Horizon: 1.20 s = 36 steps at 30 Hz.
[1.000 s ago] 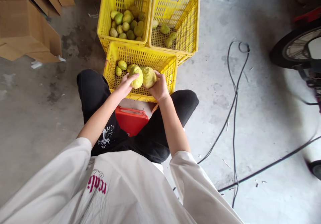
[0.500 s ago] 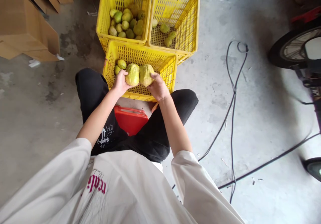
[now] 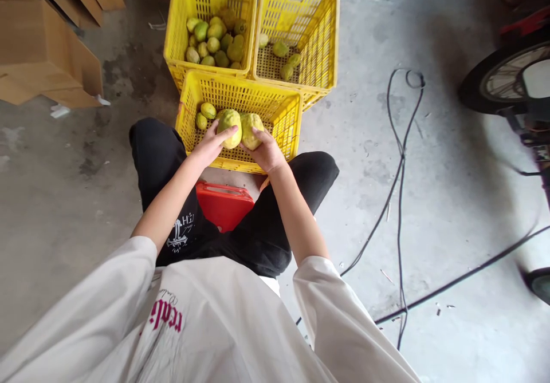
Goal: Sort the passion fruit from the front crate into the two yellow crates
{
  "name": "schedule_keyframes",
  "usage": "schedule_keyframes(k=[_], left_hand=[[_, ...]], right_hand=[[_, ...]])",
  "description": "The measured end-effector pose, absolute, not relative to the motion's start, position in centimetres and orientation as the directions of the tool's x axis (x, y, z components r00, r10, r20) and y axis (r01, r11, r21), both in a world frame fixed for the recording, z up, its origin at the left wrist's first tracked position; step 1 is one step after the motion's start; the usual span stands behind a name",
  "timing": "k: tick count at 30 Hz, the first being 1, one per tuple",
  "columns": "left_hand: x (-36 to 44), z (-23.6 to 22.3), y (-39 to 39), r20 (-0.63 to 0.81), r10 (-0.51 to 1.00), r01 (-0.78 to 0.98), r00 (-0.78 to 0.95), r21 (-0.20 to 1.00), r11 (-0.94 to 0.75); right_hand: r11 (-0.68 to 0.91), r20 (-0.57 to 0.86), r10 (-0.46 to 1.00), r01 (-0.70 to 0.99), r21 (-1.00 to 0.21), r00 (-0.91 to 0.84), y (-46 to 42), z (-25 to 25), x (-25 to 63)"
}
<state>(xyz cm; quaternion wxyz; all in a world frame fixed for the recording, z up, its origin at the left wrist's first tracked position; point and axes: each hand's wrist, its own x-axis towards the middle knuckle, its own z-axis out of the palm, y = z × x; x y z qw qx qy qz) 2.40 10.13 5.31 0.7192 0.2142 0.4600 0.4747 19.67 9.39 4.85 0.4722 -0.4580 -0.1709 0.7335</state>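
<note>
Two yellow-green fruits held above the front crate (image 3: 277,97), one per hand.
Crate is flanked by a rear-left crate (image 3: 180,22) at 11 o'clock, a rear-right crate (image 3: 320,42) at 1, carton (image 3: 26,45) at 10; its floor is partly blocked by the fruits. Left fruit (image 3: 227,122) is clamped in left hand (image 3: 211,144), right fruit (image 3: 250,128) in right hand (image 3: 267,151). Vs 0.5 s ago, left thumb is laid farther across. Magenta shirt lettering (image 3: 165,315) can't be read reliably.
</note>
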Motion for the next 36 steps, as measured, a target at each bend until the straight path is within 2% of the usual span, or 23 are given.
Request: schedule_keyframes(k=[8,15,21,28,36], left_hand=[[1.7,4.9,10.0,-0.508,0.851,-0.475,0.134,0.721,0.505],[1.5,5.1,10.3,-0.585,0.801,-0.427,0.127,0.697,0.577],[1.5,4.0,10.6,-0.515,0.839,-0.374,0.176,0.753,0.541],[1.3,4.4,10.4,-0.408,0.886,-0.363,0.218,0.809,0.462],[1.1,2.6,10.7,-0.338,0.91,-0.39,0.24,0.825,0.409]], right_hand=[[-0.539,-0.544,0.823,-0.521,-0.662,-0.16,9.7,4.3,19.9],[-0.431,-0.384,0.902,-0.451,-0.782,-0.197,10.0,1.7,21.2],[-0.354,-0.309,0.935,-0.399,-0.846,-0.174,10.2,1.1,21.4],[-0.383,-0.359,0.924,-0.349,-0.855,-0.134,9.7,1.6,21.1],[-0.39,-0.325,0.918,-0.378,-0.84,-0.226,9.4,2.3,20.5]])
